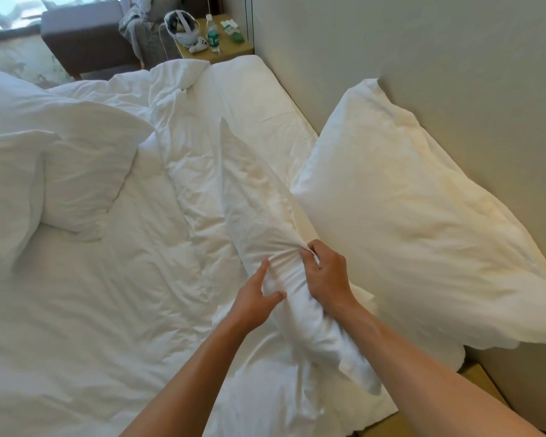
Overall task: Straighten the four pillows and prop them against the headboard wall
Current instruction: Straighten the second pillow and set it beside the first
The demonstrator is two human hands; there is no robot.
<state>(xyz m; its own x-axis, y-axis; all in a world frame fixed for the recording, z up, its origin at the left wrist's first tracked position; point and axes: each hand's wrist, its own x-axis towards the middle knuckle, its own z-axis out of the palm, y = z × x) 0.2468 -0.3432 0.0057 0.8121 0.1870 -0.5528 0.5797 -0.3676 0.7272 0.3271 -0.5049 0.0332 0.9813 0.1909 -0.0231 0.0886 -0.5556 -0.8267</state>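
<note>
A white pillow [416, 222] leans against the pale headboard wall [454, 74] on the right. In front of it a second white pillow [252, 190] stands on edge, running away from me across the bed. My right hand [325, 275] pinches a bunch of its cover near the top edge. On its left side my left hand [252, 298] presses with fingers spread. Two more white pillows [85, 143] [7, 193] lie overlapping at the left of the bed, away from the wall.
A rumpled white duvet [108, 310] covers the bed. Beyond the bed's far end stands a bedside table [230, 48] with a headset [180, 26], a controller and a water bottle [212, 34]. A dark sofa [85, 36] sits by the window.
</note>
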